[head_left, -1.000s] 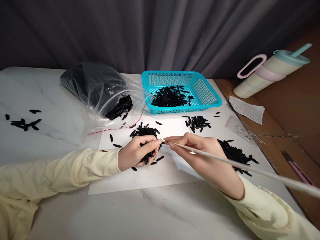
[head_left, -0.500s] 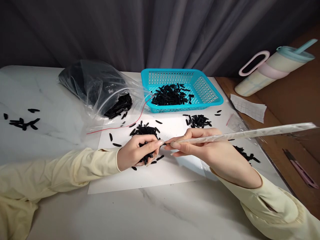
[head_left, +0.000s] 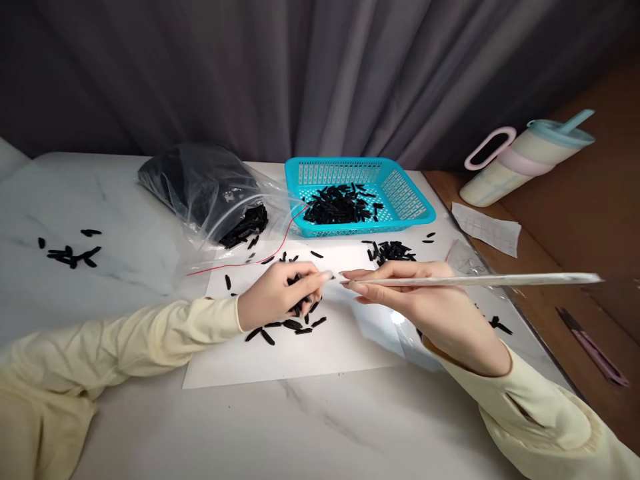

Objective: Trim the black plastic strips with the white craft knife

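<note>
Pinching a small black piece (head_left: 327, 275) at its fingertips over the white sheet (head_left: 320, 347), the left hand (head_left: 277, 297) is meeting the right hand (head_left: 415, 300), which is gripping a long thin stick (head_left: 480, 280); threading seems underway, and next the tips need careful aligning

turquoise perforated basket (head_left: 400, 193) at twelve o'clock; black pieces (head_left: 340, 203) inside; pale yellow sleeves (head_left: 150, 333); white, grey-veined marble table (head_left: 310, 427).

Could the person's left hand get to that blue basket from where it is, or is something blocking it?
Probably yes. The left hand lies on the white sheet, the blue basket beyond it. Only loose black pieces lie between, though its fingers already hold some.
</note>
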Demonstrator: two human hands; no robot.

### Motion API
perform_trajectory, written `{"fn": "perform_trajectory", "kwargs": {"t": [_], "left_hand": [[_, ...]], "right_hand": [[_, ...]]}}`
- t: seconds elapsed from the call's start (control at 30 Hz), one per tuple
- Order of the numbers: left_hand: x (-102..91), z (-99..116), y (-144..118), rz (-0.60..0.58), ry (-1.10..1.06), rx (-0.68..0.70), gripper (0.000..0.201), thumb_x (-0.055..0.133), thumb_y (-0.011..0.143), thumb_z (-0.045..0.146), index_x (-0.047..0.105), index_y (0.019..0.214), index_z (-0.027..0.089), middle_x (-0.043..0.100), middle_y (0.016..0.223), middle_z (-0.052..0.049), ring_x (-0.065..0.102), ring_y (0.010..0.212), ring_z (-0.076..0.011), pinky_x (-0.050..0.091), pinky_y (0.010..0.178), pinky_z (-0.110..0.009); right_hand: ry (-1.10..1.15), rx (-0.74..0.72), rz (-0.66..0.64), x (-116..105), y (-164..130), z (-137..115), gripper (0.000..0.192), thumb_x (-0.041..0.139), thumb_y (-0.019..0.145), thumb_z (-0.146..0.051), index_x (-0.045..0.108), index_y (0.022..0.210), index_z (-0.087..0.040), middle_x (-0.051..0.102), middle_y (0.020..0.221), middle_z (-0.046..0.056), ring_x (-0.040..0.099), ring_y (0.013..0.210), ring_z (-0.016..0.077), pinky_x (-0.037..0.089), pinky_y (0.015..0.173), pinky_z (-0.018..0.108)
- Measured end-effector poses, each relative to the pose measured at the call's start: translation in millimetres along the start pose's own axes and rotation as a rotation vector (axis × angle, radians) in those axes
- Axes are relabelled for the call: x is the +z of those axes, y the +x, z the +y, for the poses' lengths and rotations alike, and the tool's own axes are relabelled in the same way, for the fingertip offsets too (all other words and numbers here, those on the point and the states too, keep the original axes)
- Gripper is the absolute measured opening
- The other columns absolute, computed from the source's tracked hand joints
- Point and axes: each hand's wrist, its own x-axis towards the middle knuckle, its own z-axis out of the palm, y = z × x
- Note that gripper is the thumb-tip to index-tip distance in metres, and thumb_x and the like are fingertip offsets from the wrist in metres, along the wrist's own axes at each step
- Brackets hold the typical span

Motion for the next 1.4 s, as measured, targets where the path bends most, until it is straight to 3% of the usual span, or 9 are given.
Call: {"fn": "perform_trajectory", "kwargs": {"t": [0.13, 0.37, 0.53, 0.63, 0.8, 0.9, 1.1, 1.23, 1.4], "left_hand": [[-17.2, 32, 46, 0.298, 0.554, 0.349, 0.031, 0.048, 0.087, 0.036, 0.052, 0.062, 0.016, 0.047, 0.047, 0.005, 0.049, 0.049, -0.0089, 0.039, 0.060, -0.021], [-28.0, 55, 100, 0.330, 0.766, 0.302, 0.028, 0.054, 0.082, 0.027, 0.057, 0.058, 0.014, 0.043, 0.043, 0.002, 0.050, 0.053, -0.0143, 0.040, 0.065, -0.027], [-4.6, 50, 48, 0.052, 0.414, 0.162, 0.039, 0.036, 0.090, 0.043, 0.063, 0.089, 0.015, 0.048, 0.048, 0.004, 0.032, 0.030, -0.0057, 0.026, 0.032, -0.019], [7.5, 41, 19, -0.075, 0.032, 0.011, 0.034, 0.040, 0.088, 0.043, 0.060, 0.091, 0.016, 0.045, 0.048, 0.005, 0.026, 0.029, -0.0032, 0.016, 0.028, -0.017], [22.7, 27, 0, -0.092, -0.068, 0.011, 0.031, 0.042, 0.087, 0.041, 0.054, 0.072, 0.016, 0.042, 0.049, 0.005, 0.026, 0.031, -0.0021, 0.013, 0.030, -0.017], [22.6, 27, 10, -0.046, 0.061, 0.105, 0.034, 0.039, 0.088, 0.040, 0.052, 0.067, 0.017, 0.039, 0.049, 0.006, 0.029, 0.033, -0.0037, 0.020, 0.032, -0.017], [-14.9, 47, 88, 0.343, 0.605, 0.287, 0.024, 0.044, 0.086, 0.025, 0.060, 0.072, 0.015, 0.046, 0.044, 0.004, 0.052, 0.053, -0.0132, 0.042, 0.066, -0.025], [-32.8, 50, 123, 0.393, 0.648, 0.249, 0.017, 0.051, 0.078, 0.013, 0.061, 0.064, 0.015, 0.044, 0.041, 0.003, 0.055, 0.060, -0.0173, 0.040, 0.073, -0.027], [-32.4, 52, 115, 0.327, 0.580, 0.221, 0.026, 0.049, 0.082, 0.017, 0.059, 0.057, 0.015, 0.041, 0.037, 0.004, 0.046, 0.046, -0.0123, 0.040, 0.062, -0.025]], "right_hand": [[-0.401, -0.216, 0.110, -1, -3, 22, 0.021, 0.057, 0.084, -0.029, 0.072, 0.089, -0.015, 0.072, 0.089, 0.008, 0.069, 0.076, 0.0224, 0.055, 0.068, 0.032], [-1.151, -0.509, 0.015, 8, -1, 55, 0.049, 0.041, 0.080, 0.003, 0.049, 0.126, -0.010, 0.070, 0.092, 0.011, 0.068, 0.071, 0.0209, 0.051, 0.057, 0.027], [-0.774, -0.479, 0.126, 7, -6, 40, 0.017, 0.044, 0.092, -0.025, 0.058, 0.089, -0.016, 0.062, 0.058, 0.000, 0.056, 0.047, 0.0118, 0.042, 0.049, 0.021], [-0.628, -0.503, 0.139, 13, -11, 30, 0.031, 0.046, 0.090, -0.044, 0.052, 0.075, -0.018, 0.045, 0.043, -0.007, 0.040, 0.037, 0.0085, 0.032, 0.041, 0.019], [-0.642, -0.512, 0.073, 26, -13, 20, 0.041, 0.035, 0.090, -0.056, 0.046, 0.076, -0.019, 0.042, 0.047, -0.006, 0.034, 0.038, 0.0085, 0.028, 0.041, 0.020], [-0.660, -0.500, 0.064, 29, -11, 19, 0.040, 0.031, 0.092, -0.054, 0.045, 0.075, -0.020, 0.043, 0.049, -0.006, 0.035, 0.039, 0.0091, 0.028, 0.042, 0.020], [-0.704, -0.485, 0.100, 31, -7, 26, 0.040, 0.030, 0.094, -0.050, 0.043, 0.070, -0.021, 0.036, 0.044, -0.007, 0.032, 0.037, 0.0094, 0.027, 0.042, 0.021], [-0.702, -0.463, 0.079, 32, -8, 27, 0.035, 0.031, 0.094, -0.046, 0.043, 0.072, -0.021, 0.036, 0.044, -0.007, 0.031, 0.038, 0.0097, 0.026, 0.042, 0.022], [-0.648, -0.419, 0.079, 26, -11, 22, 0.030, 0.035, 0.094, -0.042, 0.043, 0.073, -0.021, 0.031, 0.044, -0.009, 0.028, 0.039, 0.0096, 0.023, 0.043, 0.022]]}}
